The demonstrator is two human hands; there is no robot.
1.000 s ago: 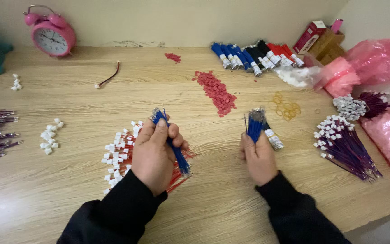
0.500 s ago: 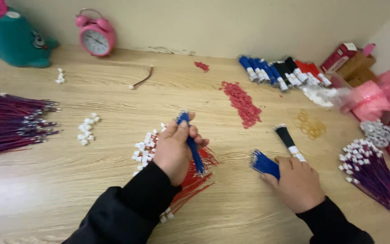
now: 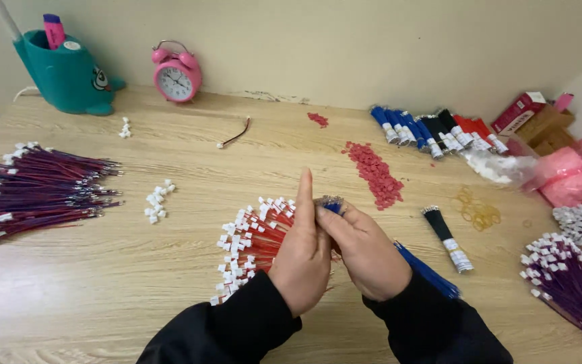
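My left hand (image 3: 302, 251) and my right hand (image 3: 366, 255) meet at the middle of the table. Both are closed around a bundle of blue wires (image 3: 431, 273). Its tips stick up between my fingers, and its tail runs down to the right past my right wrist. Under my left hand lies a fan of red wires with white connectors (image 3: 249, 241). A black wire bundle with a white label (image 3: 445, 236) lies on the table to the right of my hands, untouched.
A pile of purple wires (image 3: 35, 190) and loose white connectors (image 3: 157, 202) lie to the left. At the back stand a pink alarm clock (image 3: 178, 74), a teal holder (image 3: 69, 73) and wire bundles (image 3: 432, 131). Red pieces (image 3: 375, 172), rubber bands (image 3: 476, 210), pink bags (image 3: 570, 176) and more purple wires (image 3: 572, 283) are on the right.
My right hand has come in from the right with blue wires and joined my left hand at the bundle. The black bundle now lies on the table. The view has shifted.
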